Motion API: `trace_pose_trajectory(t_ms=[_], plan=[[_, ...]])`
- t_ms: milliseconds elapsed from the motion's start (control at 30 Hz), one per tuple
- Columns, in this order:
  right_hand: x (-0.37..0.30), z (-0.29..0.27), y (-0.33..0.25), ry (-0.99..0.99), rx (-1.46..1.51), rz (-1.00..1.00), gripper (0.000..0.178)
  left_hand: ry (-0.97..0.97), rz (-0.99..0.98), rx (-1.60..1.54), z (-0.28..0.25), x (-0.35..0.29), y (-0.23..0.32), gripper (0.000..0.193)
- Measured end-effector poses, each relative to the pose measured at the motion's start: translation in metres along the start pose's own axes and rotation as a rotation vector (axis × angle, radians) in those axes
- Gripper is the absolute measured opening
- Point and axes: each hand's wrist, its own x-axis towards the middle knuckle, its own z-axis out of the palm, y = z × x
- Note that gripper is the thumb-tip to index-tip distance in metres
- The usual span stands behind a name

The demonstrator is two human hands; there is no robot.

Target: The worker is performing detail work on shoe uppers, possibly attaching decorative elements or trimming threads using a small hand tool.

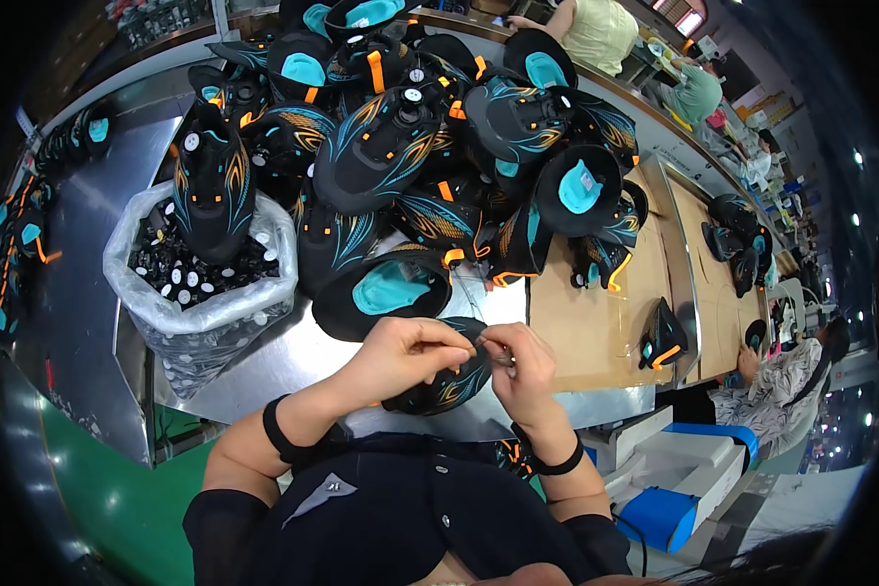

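Black, teal-and-orange-lined shoe upper (441, 393) under both hands, likely light and floppy, so hold its edge; left hand (412, 354) at its 11 o'clock, right hand (523, 373) at 2, fingertips pinched, apparently on thin dark cord (471, 301).

Here my left hand (415, 352) and right hand (523, 371) hide part of this black shoe (444, 391), and anything between their pinched fingertips is too small to tell! Another shoe (213, 190) blocks part of the clear bag (205, 337); up top, the edge cuts 1 worker in yellow (601, 37).
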Motion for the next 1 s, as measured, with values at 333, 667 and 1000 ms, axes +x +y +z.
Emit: trace_pose_trajectory(t_ms=[333,667,1000], plan=[[-0.013,-0.005,-0.011,-0.126,0.613,0.33,0.014,0.041,-0.128,-0.331,0.003,-0.013,-0.008,0.013],[-0.004,-0.016,-0.008,-0.291,0.175,0.348,0.046,0.105,-0.127,-0.123,0.008,-0.008,-0.013,0.009],[-0.003,-0.02,-0.011,-0.352,-0.035,0.272,0.049,0.178,0.059,0.147,0.017,-0.012,-0.01,0.007]])
